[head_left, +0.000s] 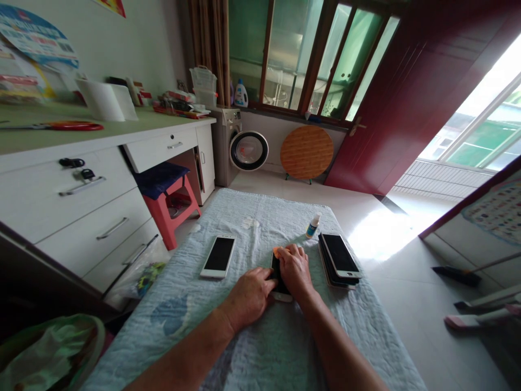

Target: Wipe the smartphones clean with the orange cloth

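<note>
A phone (278,282) with a dark screen lies flat on the pale blue cloth (252,336) between my hands. My left hand (249,296) rests on the cloth with its fingers curled against the phone's left edge. My right hand (295,270) lies over the phone's upper part, fingers pressed down on an orange cloth or pad (277,251) that peeks out by the fingertips. A white phone (218,256) lies apart to the left. To the right sits a stack of phones (338,259), and a small white dropper bottle (313,225) stands just behind it.
The cloth covers a low table. A white desk with drawers (81,206) runs along the left, with a red stool (169,206) under it. A washing machine (240,146) and a round wooden tabletop (306,152) stand by the far wall. Brooms (468,274) lie on the floor at right.
</note>
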`<state>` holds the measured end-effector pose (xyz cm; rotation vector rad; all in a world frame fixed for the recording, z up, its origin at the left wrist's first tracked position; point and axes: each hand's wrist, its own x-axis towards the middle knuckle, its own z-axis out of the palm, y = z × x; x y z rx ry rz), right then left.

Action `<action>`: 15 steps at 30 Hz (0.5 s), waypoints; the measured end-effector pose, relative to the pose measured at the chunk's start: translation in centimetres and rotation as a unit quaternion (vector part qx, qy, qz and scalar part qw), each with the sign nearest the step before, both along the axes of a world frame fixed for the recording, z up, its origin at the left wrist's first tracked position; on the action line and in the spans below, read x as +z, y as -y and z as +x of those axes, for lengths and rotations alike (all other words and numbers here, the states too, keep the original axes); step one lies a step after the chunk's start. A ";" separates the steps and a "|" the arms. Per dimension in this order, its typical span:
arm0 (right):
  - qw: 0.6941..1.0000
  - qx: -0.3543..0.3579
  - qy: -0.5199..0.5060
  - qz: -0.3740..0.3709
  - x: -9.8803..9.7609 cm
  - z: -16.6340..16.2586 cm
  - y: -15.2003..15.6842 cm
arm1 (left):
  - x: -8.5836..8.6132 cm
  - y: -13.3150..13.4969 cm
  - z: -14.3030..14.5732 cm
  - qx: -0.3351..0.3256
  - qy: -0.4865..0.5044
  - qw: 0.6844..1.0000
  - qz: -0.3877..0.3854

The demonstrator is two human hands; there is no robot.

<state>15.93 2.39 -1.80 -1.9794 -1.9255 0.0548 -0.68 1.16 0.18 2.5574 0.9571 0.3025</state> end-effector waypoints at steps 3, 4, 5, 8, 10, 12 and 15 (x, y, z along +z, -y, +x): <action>1.000 0.002 -0.007 0.003 -0.1 0.0 0.0 | -0.1 0.0 0.0 0.002 0.002 1.000 -0.001; 1.000 0.003 -0.011 0.004 -0.1 0.0 0.0 | -0.1 0.0 0.0 0.002 0.003 1.000 -0.001; 1.000 0.003 -0.014 0.007 -0.2 0.0 0.0 | -0.1 0.0 -0.1 0.003 0.004 1.000 -0.001; 1.000 0.004 -0.022 0.013 -0.3 0.1 0.0 | -0.2 -0.1 -0.1 0.004 0.006 1.000 -0.003; 1.000 0.005 -0.026 0.014 -0.3 0.1 0.0 | -0.2 -0.1 -0.1 0.004 0.009 1.000 -0.004; 0.999 0.005 -0.029 0.013 -0.3 0.1 0.0 | -0.2 -0.1 -0.2 0.005 0.010 1.000 -0.007; 0.999 0.005 -0.031 0.012 -0.3 0.2 0.0 | -0.2 -0.1 -0.1 0.007 0.009 1.000 -0.008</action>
